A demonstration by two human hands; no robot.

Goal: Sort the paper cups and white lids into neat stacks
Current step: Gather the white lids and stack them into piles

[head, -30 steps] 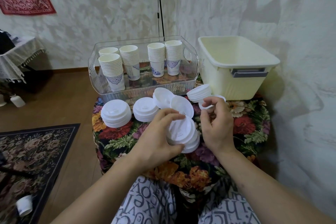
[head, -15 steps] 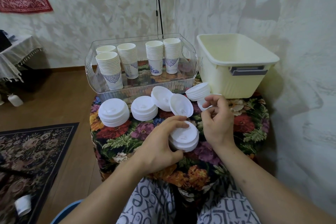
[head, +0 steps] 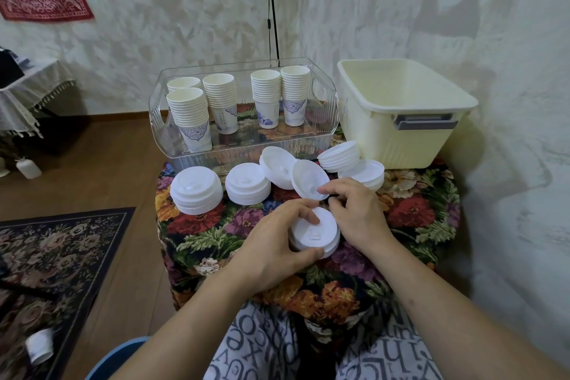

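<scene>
Floral cloth (head: 413,213) covers the small table in front of me, set against a mottled pale wall. At the back sits a clear plastic tray (head: 320,136) holding five stacks of paper cups (head: 191,114), all upright. Just to its right stands a cream plastic tub (head: 401,139).

White lids lie along the near side of the tray. Two neat lid stacks (head: 196,190) sit at the left, side by side. Beside them, two lids lean tilted (head: 308,179), and two more short stacks (head: 342,156) rest close to the tub.

My left hand (head: 271,248) wraps around a short stack of lids (head: 314,234) lying on the cloth in the middle, thumb at its near edge and fingers curled over its top and far edge, clasping it. My right hand (head: 354,216) sits just right of that stack, touching its side, fingers bent with the tips drawn together near the edge of one leaning lid; whether they pinch anything I cannot tell.
</scene>
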